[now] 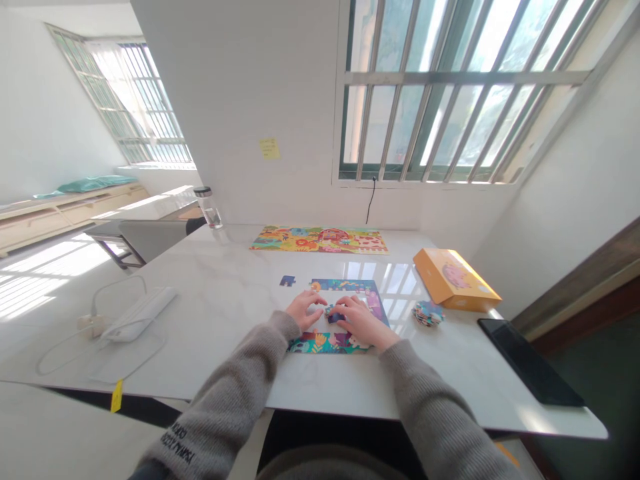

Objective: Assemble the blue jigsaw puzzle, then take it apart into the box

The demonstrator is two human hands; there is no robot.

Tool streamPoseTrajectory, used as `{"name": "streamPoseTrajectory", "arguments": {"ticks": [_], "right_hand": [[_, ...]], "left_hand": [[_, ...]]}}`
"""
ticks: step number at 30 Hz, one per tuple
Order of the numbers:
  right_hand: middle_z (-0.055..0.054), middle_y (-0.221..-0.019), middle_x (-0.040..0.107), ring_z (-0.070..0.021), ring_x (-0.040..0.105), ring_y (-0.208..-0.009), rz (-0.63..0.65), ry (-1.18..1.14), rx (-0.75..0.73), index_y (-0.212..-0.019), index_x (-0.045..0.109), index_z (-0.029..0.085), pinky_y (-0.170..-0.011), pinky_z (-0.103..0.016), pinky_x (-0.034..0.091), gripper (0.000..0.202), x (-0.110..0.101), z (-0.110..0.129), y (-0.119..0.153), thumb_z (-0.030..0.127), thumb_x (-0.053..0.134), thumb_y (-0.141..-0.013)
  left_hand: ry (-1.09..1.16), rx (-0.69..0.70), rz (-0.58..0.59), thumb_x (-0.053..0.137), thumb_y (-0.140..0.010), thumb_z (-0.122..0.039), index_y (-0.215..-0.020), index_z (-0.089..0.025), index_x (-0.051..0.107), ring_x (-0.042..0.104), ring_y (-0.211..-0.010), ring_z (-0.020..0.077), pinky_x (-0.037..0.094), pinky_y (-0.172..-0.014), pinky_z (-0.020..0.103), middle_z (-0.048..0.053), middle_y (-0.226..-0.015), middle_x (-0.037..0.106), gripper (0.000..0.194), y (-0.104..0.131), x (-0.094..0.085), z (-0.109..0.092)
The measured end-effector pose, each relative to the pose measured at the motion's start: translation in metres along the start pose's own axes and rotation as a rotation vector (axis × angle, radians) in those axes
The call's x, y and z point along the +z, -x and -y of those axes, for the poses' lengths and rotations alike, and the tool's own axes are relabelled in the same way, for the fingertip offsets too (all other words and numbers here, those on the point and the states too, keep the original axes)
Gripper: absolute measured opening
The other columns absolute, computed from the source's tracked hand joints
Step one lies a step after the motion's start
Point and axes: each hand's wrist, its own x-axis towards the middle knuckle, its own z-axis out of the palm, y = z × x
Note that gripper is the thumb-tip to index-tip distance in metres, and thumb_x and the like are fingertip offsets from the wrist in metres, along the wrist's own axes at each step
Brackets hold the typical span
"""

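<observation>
A partly joined jigsaw puzzle [320, 343] lies flat in front of me, with strips along its top, right and bottom and bare white tabletop inside. My right hand [363, 321] reaches over its right part, fingers bent down and pinching a dark blue puzzle piece [335, 318] in the middle. Facing it from the left, my left hand [303, 311] has thumb and fingers apart, close to the piece's left side; whether they touch is too small to tell. A loose dark blue piece [287, 281] rests above the puzzle's left corner.
At right sit a stack of puzzle pieces [428, 313], an orange box [457, 279] and a black tablet [530, 360]. A long colourful farm picture [320, 240] lies at the back. A clear bottle [209, 208] stands back left; a white power strip [143, 313] with cables lies left.
</observation>
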Motion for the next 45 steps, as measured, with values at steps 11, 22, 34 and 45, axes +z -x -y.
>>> {"name": "streamPoseTrajectory", "arguments": {"ticks": [11, 22, 34, 45], "right_hand": [[-0.009, -0.113, 0.064, -0.0275, 0.055, -0.111, -0.236, -0.082, -0.013, -0.117, 0.06, 0.021, -0.098, -0.047, 0.048, 0.034, -0.002, 0.004, 0.002, 0.019, 0.072, -0.085], [-0.011, -0.128, 0.058, -0.023, 0.061, -0.107, -0.447, -0.356, 0.034, -0.142, 0.044, 0.028, -0.094, -0.043, 0.052, 0.051, -0.005, 0.016, 0.005, 0.027, 0.058, -0.092], [0.005, -0.071, 0.054, -0.0141, 0.06, -0.065, -0.368, -1.009, 0.268, -0.134, 0.046, 0.021, -0.065, -0.029, 0.051, 0.049, 0.001, 0.023, -0.006, 0.04, 0.057, -0.09], [0.004, -0.073, 0.055, -0.014, 0.059, -0.066, -0.419, -0.959, 0.304, -0.129, 0.053, 0.019, -0.065, -0.029, 0.049, 0.045, 0.0, 0.024, -0.003, 0.041, 0.057, -0.09]], "left_hand": [[-0.065, 0.081, 0.034, 0.071, -0.08, -0.03, -0.113, -0.021, 0.063, 0.06, -0.101, 0.0245, 0.049, -0.095, 0.042, 0.007, -0.103, 0.066, 0.035, -0.002, 0.005, 0.001], [0.013, 0.172, -0.201, 0.07, -0.087, -0.036, -0.108, -0.022, 0.064, 0.061, -0.111, 0.0252, 0.05, -0.099, 0.045, 0.012, -0.114, 0.067, 0.026, -0.002, -0.003, -0.015], [0.011, 0.215, -0.292, 0.071, -0.085, -0.035, -0.103, -0.021, 0.066, 0.063, -0.106, 0.0235, 0.053, -0.095, 0.042, 0.011, -0.11, 0.065, 0.023, -0.003, -0.002, -0.032], [-0.017, 0.325, -0.355, 0.077, -0.081, -0.032, -0.102, -0.02, 0.064, 0.065, -0.097, 0.0222, 0.056, -0.086, 0.038, 0.01, -0.104, 0.068, 0.028, -0.002, -0.005, -0.032]]}}
